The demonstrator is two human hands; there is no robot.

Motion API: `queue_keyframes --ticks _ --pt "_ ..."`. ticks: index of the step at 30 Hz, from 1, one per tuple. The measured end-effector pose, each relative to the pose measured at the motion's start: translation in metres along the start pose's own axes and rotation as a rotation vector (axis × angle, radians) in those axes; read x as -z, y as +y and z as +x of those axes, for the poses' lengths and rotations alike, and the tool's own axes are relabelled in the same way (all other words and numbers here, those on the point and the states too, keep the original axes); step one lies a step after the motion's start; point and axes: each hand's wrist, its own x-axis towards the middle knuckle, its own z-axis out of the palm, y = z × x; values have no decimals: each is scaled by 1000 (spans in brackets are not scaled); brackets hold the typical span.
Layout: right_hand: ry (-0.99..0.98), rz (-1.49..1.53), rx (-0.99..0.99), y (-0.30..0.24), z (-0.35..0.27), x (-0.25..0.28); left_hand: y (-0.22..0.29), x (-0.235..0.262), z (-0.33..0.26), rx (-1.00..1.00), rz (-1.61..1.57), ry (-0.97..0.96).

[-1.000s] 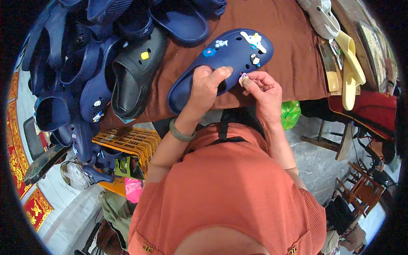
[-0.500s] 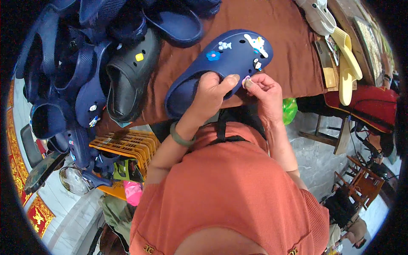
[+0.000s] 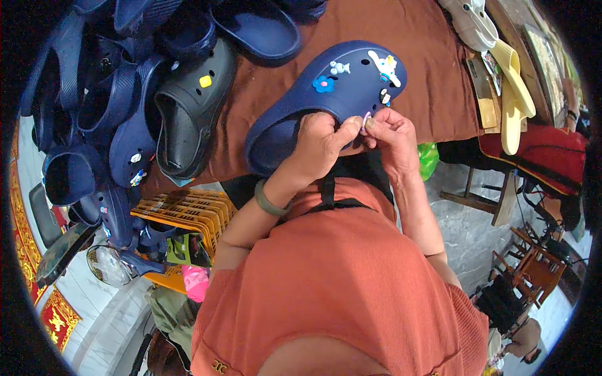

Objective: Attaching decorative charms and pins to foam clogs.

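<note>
A dark blue clog [image 3: 350,95] lies tilted on the brown cloth, its toe pointing to the far right. My left hand [image 3: 318,143] is closed on its near side, fingers inside the foot opening and thumb reaching toward the toe. Between thumb and fingers, my right hand [image 3: 395,139] pinches a small purple-and-white shoe charm [image 3: 366,121] against the clog's near edge; the left thumb tip meets it there. The toe carries a blue flower charm [image 3: 323,84], a light blue animal charm [image 3: 339,67], a white long-eared charm [image 3: 384,67] and a small black-and-white charm [image 3: 384,96].
Several blue clogs [image 3: 135,119] are heaped at the left, beside a black clog [image 3: 219,66] with a yellow charm. Pale yellow slippers [image 3: 513,94] and a white clog [image 3: 471,28] lie at the far right. An orange plastic basket [image 3: 188,210] stands below the table's left edge.
The clog has shifted slightly right and turned a little. My left thumb has moved over to the charm in my right fingers, and both hands are now nearly touching.
</note>
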Motion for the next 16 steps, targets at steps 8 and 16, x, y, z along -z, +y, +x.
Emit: queue_keyframes --ticks 8,16 --pt "46 -25 38 -3 9 -5 -1 0 10 67 -147 20" --pt "52 -187 186 -21 33 -28 9 17 34 -344 382 195"
